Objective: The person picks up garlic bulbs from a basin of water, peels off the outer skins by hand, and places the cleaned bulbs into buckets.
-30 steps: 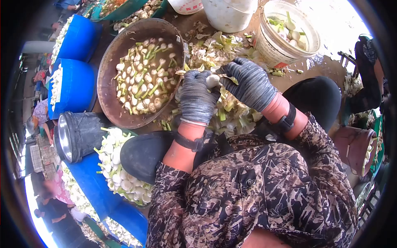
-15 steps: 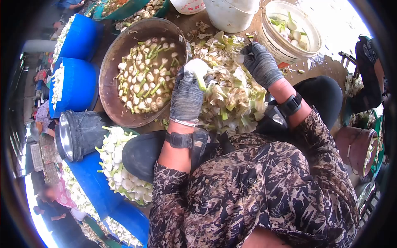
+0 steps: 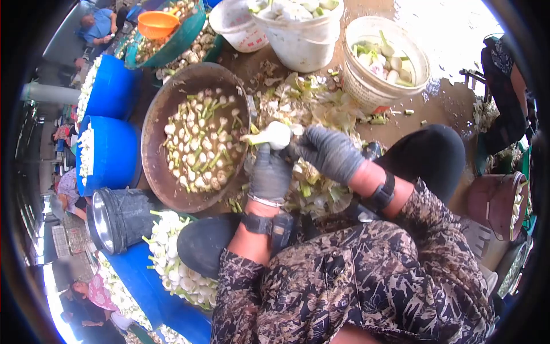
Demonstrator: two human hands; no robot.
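Grey-gloved left hand (image 3: 270,178) pinches a white, round, pale-stemmed garlic bulb (image 3: 277,136) near the brown, round tub (image 3: 153,146). Grey-gloved right hand (image 3: 332,152) bunched close; contents unclear. I'd steady the bulb, fingers light against bruising.

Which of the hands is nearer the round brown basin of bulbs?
Left. The grey-gloved left hand is close beside the basin; the grey-gloved right hand is farther from it, beyond the left hand, over the pale papery peelings.

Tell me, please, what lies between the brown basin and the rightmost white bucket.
In the head view, a heap of peelings lies between the basin and the bucket.
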